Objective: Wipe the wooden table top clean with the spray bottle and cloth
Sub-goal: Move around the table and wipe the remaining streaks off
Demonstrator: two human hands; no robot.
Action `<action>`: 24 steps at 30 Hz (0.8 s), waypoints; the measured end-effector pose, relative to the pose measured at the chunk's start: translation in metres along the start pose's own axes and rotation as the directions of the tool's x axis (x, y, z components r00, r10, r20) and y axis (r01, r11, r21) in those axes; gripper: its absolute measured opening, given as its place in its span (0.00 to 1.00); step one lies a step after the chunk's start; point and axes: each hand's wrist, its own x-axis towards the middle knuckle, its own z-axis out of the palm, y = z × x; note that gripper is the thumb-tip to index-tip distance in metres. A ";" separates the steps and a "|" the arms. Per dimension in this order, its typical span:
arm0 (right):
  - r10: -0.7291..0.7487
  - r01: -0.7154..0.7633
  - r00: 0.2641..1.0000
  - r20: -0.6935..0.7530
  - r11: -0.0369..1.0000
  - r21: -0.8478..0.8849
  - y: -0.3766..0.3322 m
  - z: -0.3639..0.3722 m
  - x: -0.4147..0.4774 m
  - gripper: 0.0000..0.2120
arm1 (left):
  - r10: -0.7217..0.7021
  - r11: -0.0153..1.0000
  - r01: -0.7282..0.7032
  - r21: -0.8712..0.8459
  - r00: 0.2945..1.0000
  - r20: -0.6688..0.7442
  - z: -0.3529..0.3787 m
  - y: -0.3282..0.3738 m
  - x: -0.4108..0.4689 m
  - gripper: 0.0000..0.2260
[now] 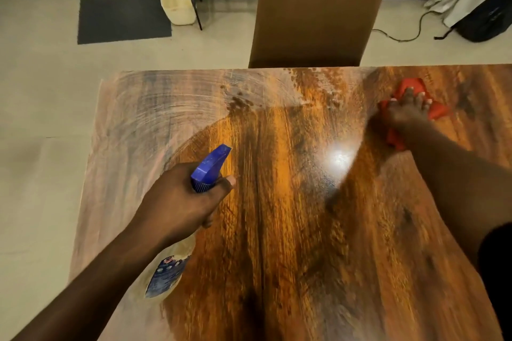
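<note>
- Spray bottle [212, 166] gripped round the neck by left hand [180, 202], fingers curled tight, blue nozzle aimed away, label end (blurred) under the wrist.
- Red cloth [412, 84] pressed flat onto the worktop [277, 257] under right hand [404, 113], fingers spread straight.
- Pale streaks [171, 108] beyond left hand; glossy wood between both hands.
- Chair back [318, 8] past the far edge, between the hands.

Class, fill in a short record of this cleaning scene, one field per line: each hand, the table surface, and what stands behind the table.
left hand: grips clear plastic spray bottle with blue trigger head, nozzle pointing away
right hand: fingers spread, pressing on crumpled red cloth, far right
surface: glossy wooden table top; streaky wet film on far-left part
behind table: brown chair back
</note>
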 end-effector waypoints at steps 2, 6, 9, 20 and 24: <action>-0.100 0.103 0.994 0.049 0.992 -0.076 -0.040 0.003 0.013 0.35 | -0.008 1.000 0.008 -0.014 1.000 -0.014 -0.001 -0.004 -0.001 0.16; -0.373 0.388 0.921 0.112 0.902 -0.188 -0.125 0.047 0.002 0.36 | -0.044 0.997 0.044 -0.058 0.999 -0.007 -0.004 -0.007 -0.008 0.19; -0.536 0.561 0.828 0.167 0.780 -0.279 -0.185 0.103 -0.046 0.40 | -0.078 0.993 0.078 -0.088 0.997 0.004 -0.005 -0.003 -0.014 0.21; -0.871 0.971 0.192 0.453 0.237 0.043 -0.191 0.205 -0.272 0.34 | -0.126 0.992 0.123 -0.041 0.987 -0.100 -0.011 0.003 -0.033 0.13; -0.864 0.981 0.188 0.467 0.145 -0.127 -0.130 0.206 -0.275 0.30 | -0.156 0.987 0.153 -0.059 0.986 -0.063 -0.015 -0.003 -0.044 0.18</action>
